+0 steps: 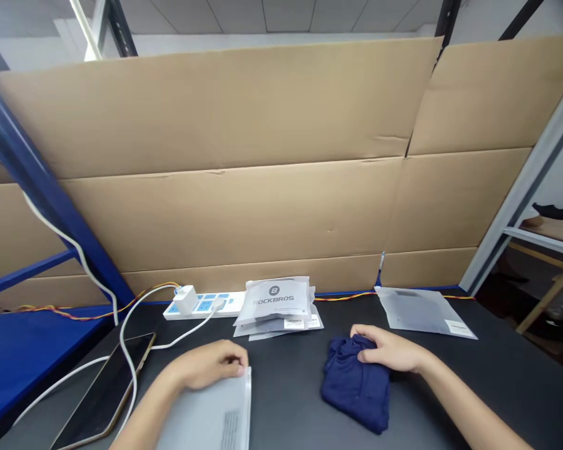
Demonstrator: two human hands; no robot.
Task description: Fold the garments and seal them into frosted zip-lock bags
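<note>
My left hand (pixel 216 364) is closed on the upper corner of a translucent plastic bag (pixel 206 412), which lies on the black table with its edge strip along the right side. Lines of small print show on the bag's lower part. Over to the right, my right hand (pixel 385 350) grips the top end of a folded navy blue cloth item (pixel 354 387), thumb on its near side. The cloth is bunched at the top and rests on or just above the table; its exact kind does not show.
Behind the hands lies a stack of ROCKBROS plastic bags (pixel 276 303), beside a white power strip (pixel 232 304). Another translucent bag (pixel 422 311) with a label lies back right. A phone (pixel 106 394) and white cables are at left. Cardboard (pixel 263 219) walls the back between metal posts.
</note>
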